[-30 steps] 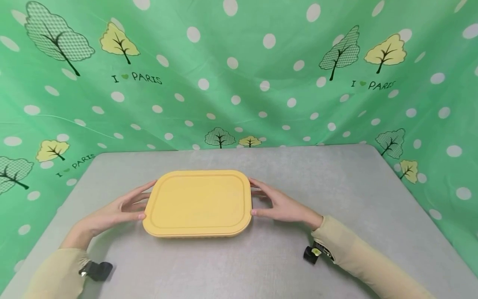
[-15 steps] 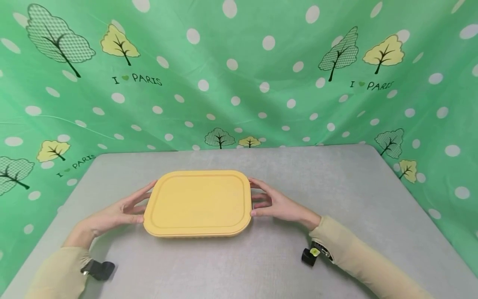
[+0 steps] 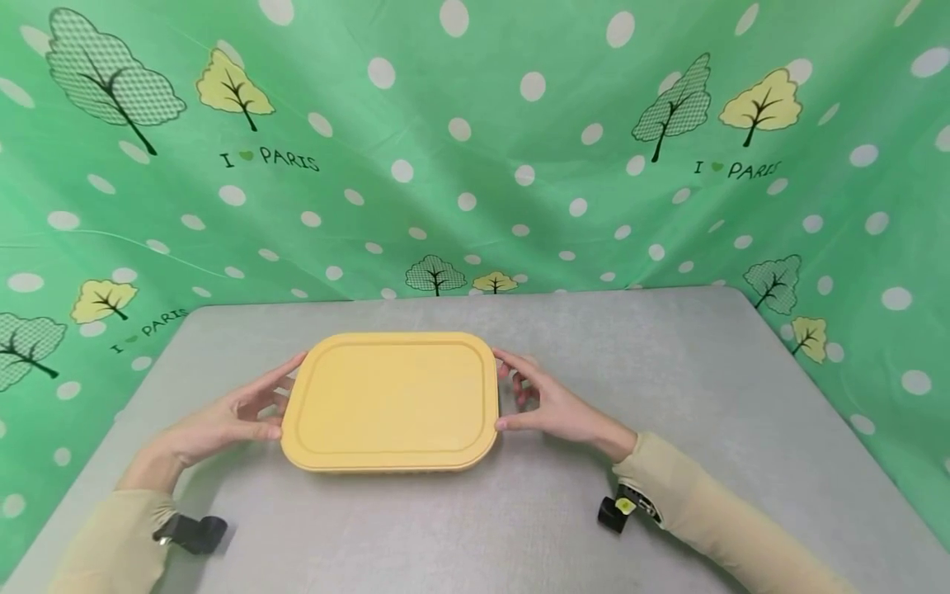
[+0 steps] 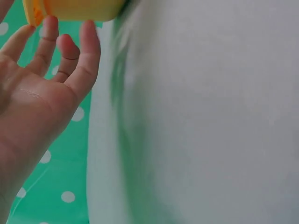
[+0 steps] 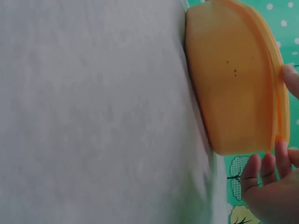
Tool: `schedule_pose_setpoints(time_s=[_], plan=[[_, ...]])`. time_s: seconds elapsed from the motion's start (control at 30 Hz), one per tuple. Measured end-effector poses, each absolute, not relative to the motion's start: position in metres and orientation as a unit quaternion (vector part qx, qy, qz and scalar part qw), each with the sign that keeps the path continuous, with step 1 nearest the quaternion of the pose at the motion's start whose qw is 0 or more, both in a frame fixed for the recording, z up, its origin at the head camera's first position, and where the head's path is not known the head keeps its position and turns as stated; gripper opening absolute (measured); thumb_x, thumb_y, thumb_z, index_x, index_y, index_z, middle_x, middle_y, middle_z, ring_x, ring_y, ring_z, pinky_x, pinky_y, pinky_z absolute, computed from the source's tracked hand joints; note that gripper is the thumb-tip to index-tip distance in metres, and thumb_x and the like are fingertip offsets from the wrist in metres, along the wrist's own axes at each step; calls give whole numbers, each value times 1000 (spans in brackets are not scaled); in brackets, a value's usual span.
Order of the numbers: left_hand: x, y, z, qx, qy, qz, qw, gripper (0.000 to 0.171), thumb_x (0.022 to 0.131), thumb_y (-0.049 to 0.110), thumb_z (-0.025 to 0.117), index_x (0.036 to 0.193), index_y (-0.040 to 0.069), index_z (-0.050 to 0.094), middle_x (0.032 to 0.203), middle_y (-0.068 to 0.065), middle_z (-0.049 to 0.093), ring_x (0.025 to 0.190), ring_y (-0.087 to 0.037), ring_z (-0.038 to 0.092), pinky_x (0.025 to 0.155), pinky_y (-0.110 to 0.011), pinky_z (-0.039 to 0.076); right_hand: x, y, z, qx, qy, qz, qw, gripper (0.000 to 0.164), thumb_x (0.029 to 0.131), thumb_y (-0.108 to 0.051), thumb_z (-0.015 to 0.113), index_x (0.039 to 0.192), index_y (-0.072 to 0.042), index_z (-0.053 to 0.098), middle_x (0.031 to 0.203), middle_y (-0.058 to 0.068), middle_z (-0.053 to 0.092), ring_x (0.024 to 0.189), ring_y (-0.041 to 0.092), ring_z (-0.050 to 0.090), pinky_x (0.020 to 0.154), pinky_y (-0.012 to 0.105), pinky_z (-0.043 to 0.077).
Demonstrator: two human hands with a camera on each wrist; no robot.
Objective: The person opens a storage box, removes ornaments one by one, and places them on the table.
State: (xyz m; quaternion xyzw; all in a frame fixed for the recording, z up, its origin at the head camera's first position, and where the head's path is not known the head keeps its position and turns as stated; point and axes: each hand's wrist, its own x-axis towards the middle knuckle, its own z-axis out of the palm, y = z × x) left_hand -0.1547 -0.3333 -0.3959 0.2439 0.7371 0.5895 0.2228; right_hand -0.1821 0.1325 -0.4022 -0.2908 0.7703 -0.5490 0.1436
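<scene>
A yellow rectangular lid (image 3: 392, 403) with rounded corners covers a yellow storage box (image 5: 229, 88), seen from its end in the right wrist view. My left hand (image 3: 215, 425) holds the lid's left end, thumb at the near corner and index finger at the far one. At the opposite end, my right hand (image 3: 560, 408) grips the lid's edge between thumb and index finger. The other fingers of both hands are bent beside the box. What the box holds is hidden under the lid.
The box stands on a grey table (image 3: 668, 371). Behind and around the table hangs a green cloth (image 3: 475, 165) with white dots and printed trees. A black wrist camera (image 3: 196, 535) is strapped on the left sleeve and another wrist camera (image 3: 614, 513) on the right.
The lid's far edge sits slightly higher in the head view and the lid looks a little larger. Both hands have shifted slightly with it and keep their hold; the right hand's lower fingers have curled.
</scene>
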Motion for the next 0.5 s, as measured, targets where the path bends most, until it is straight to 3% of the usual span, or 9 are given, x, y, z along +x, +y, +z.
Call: schedule_pose_setpoints(time_s=[0.13, 0.4, 0.5], plan=[[-155, -332, -393, 254, 732, 592, 222, 86, 87, -12, 59, 156, 10, 11, 121, -9, 52, 103, -17, 50, 82, -30, 47, -181, 132, -399, -288, 766, -555, 151, 92, 77, -10, 81, 153, -9, 28, 112, 18, 48, 86, 25, 44, 74, 31, 42], [-157, -330, -386, 250, 747, 575, 222, 85, 87, -11, 60, 155, 5, 11, 118, -8, 54, 100, -15, 54, 80, -30, 49, -181, 130, -394, -282, 733, -592, 184, 93, 80, -2, 77, 154, -5, 21, 110, 14, 52, 91, 34, 47, 76, 26, 46], [-157, -329, -382, 256, 750, 569, 218, 86, 86, -12, 60, 154, 4, 11, 116, -9, 54, 99, -15, 55, 79, -30, 50, -180, 130, -391, -279, 722, -602, 193, 93, 81, -1, 76, 154, -6, 18, 108, 13, 55, 91, 31, 52, 78, 27, 49]])
